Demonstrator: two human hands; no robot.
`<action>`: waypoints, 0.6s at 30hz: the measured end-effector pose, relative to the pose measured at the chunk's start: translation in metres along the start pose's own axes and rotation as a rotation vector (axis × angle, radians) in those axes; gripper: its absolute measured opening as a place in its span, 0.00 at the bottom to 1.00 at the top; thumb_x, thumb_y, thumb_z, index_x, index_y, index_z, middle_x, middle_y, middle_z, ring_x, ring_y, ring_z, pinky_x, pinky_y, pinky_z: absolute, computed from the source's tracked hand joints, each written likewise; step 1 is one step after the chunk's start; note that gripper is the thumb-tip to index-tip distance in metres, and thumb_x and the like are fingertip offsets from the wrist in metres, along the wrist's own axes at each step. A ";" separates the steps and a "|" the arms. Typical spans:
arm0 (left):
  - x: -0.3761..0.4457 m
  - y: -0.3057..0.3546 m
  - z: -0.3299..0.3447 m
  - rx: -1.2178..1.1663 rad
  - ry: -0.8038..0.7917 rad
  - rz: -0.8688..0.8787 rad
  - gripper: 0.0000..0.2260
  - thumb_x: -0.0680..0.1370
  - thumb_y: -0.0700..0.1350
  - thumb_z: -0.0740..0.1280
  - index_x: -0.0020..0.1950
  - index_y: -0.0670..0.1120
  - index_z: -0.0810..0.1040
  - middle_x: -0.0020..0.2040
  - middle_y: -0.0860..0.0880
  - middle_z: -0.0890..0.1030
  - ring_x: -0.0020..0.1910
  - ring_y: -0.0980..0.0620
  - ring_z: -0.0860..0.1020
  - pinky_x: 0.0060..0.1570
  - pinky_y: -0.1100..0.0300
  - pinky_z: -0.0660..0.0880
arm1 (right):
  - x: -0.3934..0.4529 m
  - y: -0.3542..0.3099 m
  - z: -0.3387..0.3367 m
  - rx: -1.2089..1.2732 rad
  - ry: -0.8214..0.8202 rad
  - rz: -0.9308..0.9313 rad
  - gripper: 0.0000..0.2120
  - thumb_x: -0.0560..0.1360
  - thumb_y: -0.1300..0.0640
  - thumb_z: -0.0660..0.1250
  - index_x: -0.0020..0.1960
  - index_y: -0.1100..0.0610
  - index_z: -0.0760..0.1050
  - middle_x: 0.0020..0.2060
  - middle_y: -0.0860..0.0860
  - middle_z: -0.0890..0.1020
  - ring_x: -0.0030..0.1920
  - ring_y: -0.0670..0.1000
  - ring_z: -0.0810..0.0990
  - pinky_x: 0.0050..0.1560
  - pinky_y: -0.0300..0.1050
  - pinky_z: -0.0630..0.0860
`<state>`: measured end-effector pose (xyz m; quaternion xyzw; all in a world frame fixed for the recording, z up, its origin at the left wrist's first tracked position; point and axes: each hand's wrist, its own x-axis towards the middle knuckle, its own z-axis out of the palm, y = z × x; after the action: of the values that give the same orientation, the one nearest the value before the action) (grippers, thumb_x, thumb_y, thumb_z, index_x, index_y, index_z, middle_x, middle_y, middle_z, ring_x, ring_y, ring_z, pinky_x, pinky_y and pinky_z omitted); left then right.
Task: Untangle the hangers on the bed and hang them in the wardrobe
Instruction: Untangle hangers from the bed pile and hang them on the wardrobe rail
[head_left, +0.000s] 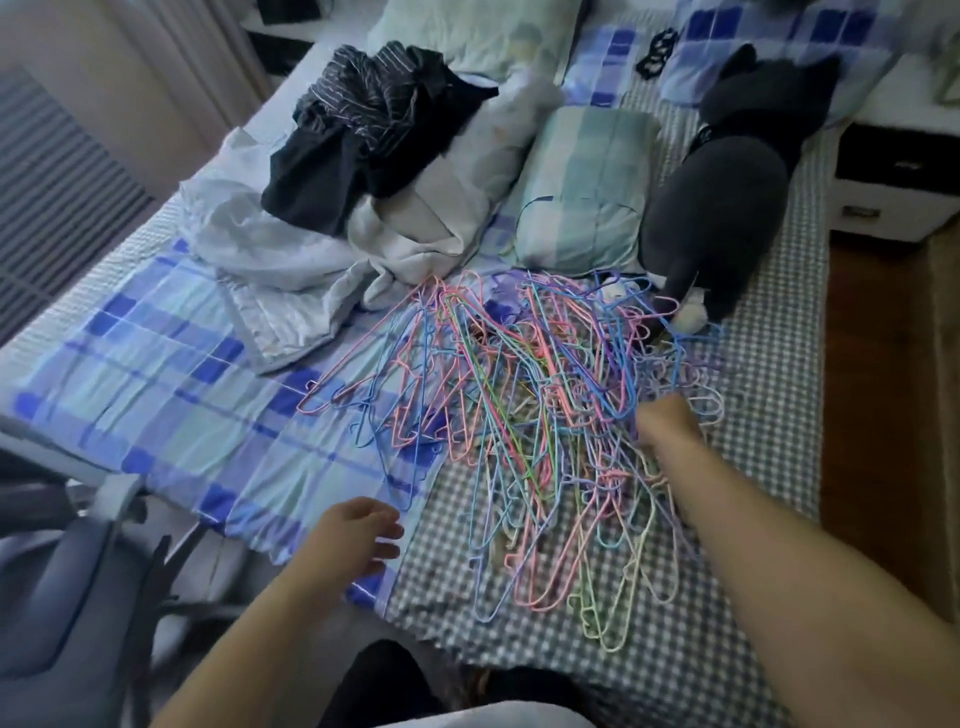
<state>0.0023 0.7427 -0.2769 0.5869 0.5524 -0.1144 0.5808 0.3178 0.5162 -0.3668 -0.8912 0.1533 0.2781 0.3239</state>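
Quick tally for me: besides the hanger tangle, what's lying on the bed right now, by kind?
Pillows: 3 (green-striped one, pale one at the headboard, blue-checked one)
Dark clothing heaps: 1
White crumpled bedding heaps: 1
Grey plush toys: 1
Hanger piles: 1, individual hangers too tangled to count
Total: 7

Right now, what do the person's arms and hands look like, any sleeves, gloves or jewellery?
Both forearms are bare, with no sleeves reaching into view. The left hand shows no glove, ring or watch. The right hand is also ungloved, with a bare wrist; its fingers are hidden among the hangers.
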 end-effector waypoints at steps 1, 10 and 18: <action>0.001 0.004 -0.001 0.003 0.002 -0.009 0.07 0.82 0.37 0.63 0.49 0.38 0.79 0.42 0.40 0.82 0.37 0.43 0.79 0.37 0.57 0.71 | 0.009 -0.006 0.005 0.012 -0.021 0.031 0.22 0.79 0.61 0.63 0.70 0.64 0.64 0.49 0.62 0.80 0.37 0.58 0.79 0.29 0.43 0.73; 0.052 0.040 -0.008 0.106 -0.133 -0.098 0.05 0.82 0.38 0.64 0.49 0.38 0.79 0.40 0.42 0.82 0.35 0.45 0.79 0.37 0.59 0.70 | -0.014 -0.021 0.022 0.092 -0.107 -0.057 0.11 0.82 0.66 0.59 0.41 0.63 0.69 0.39 0.58 0.75 0.42 0.60 0.79 0.41 0.52 0.79; 0.079 0.115 0.013 0.232 -0.401 0.082 0.05 0.82 0.39 0.64 0.51 0.39 0.77 0.42 0.42 0.81 0.34 0.47 0.77 0.34 0.60 0.70 | -0.120 0.012 0.040 0.562 0.006 -0.034 0.09 0.85 0.63 0.54 0.47 0.58 0.69 0.48 0.55 0.77 0.41 0.53 0.85 0.51 0.57 0.83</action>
<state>0.1278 0.8054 -0.2784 0.6372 0.3850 -0.2677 0.6117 0.2007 0.5450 -0.3273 -0.7698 0.2104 0.2165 0.5623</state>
